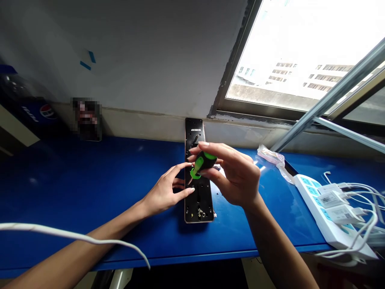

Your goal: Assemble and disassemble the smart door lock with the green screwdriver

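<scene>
A long black panel (197, 202) with a thin light edge, small holes and metal fittings lies on the blue table, its far end near the wall. My right hand (233, 170) is closed on a green and black screwdriver (197, 167), tilted with its tip pointing down at the middle of the panel. From the left, my left hand (168, 186) rests on the panel, thumb and fingers apart around the spot near the screwdriver tip. Its fingertips touch the panel's face. Whatever lies right under the tip is too small to make out.
A white power strip (309, 200) with plugged chargers and cables is at the right, near a plastic bag (270, 154). A white cable (75, 237) hangs across the lower left. A bottle (39, 112) stands at the far left. A metal bar (325, 96) slants by the window.
</scene>
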